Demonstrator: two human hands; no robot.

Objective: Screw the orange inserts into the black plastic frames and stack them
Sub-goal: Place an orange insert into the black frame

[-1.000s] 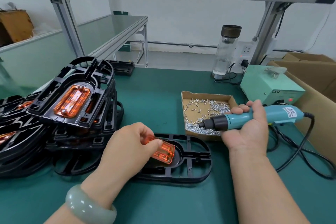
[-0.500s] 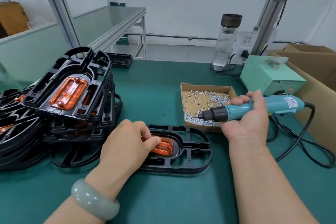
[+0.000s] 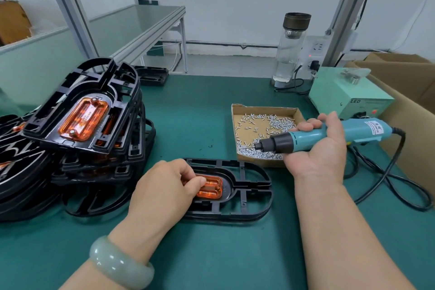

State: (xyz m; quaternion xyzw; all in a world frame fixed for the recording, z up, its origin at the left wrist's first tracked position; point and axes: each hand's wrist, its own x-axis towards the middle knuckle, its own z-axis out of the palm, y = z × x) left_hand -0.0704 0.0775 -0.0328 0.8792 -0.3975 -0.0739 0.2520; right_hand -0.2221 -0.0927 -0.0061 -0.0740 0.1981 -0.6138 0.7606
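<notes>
L hand (image 3: 164,186) fingers curled, pinching orange insert (image 3: 211,187) down into black frame (image 3: 247,198), near centre. R hand (image 3: 322,148) grips screwdriver (image 3: 329,134), tip over screw box (image 3: 263,109). I'd seat insert flush, holes aligned, before driving. Finished stack (image 3: 82,113): left.

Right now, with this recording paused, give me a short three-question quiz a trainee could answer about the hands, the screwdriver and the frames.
1. True or false: the left hand holds the orange insert in the black frame lying flat on the green mat.
2. The electric screwdriver in the right hand has its tip: A over the cardboard tray of screws; B on the insert; C pointing straight up.
3. Fill in: the stack of finished frames stands on the person's ____ of that frame.
Key: 1 true; 2 A; 3 left.
</notes>
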